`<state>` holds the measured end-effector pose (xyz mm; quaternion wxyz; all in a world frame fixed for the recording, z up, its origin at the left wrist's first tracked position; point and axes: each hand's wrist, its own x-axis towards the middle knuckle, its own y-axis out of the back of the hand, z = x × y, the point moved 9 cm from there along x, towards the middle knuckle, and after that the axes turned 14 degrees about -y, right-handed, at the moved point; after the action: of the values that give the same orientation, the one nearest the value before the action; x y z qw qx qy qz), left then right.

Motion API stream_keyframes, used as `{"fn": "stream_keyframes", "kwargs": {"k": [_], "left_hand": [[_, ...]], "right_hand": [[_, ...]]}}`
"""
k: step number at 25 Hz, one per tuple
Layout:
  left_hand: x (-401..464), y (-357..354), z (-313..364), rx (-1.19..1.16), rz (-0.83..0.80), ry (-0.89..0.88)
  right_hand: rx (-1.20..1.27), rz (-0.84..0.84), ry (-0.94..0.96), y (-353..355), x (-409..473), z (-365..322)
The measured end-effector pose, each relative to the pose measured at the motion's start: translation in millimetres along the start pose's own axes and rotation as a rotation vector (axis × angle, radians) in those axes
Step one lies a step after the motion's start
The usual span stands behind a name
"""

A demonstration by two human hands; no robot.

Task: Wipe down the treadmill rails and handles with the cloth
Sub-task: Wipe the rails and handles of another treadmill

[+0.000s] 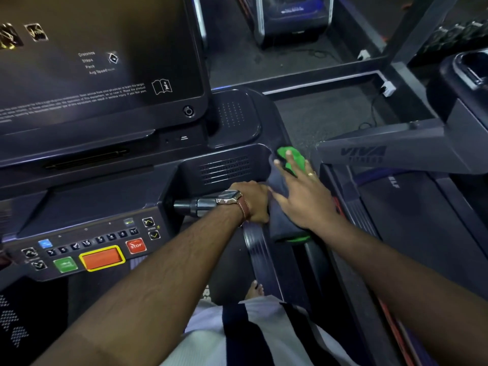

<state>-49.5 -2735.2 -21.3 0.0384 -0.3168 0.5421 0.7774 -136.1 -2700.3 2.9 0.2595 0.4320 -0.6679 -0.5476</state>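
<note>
Looks like we're somewhere mid-job, working the right-side rail [260, 249] up by the console [87, 212]. Right hand [303, 196] is flat, fingers spread, pressing the green cloth [289, 157] onto the top of that rail where it meets the console. Left hand [253, 202] is wrapped around the metal handle [196, 206] just beside it, probably for bracing. Can't tell in this dim light what's already clean. The lower stretch of the rail and the other side presumably still need doing.
</note>
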Motion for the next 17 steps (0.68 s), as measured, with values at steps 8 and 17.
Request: {"fn": "stream_keyframes", "kwargs": {"k": [8,17], "left_hand": [[2.7,-1.6,-7.6,0.005,0.062,0.023],[2.8,-0.1,-2.6,0.074,0.056,0.009]], "right_hand": [[0.111,0.023,-0.029,4.4,13.8,-6.9],[0.195,-0.023,-0.149,13.8,55.5,2.6]]}}
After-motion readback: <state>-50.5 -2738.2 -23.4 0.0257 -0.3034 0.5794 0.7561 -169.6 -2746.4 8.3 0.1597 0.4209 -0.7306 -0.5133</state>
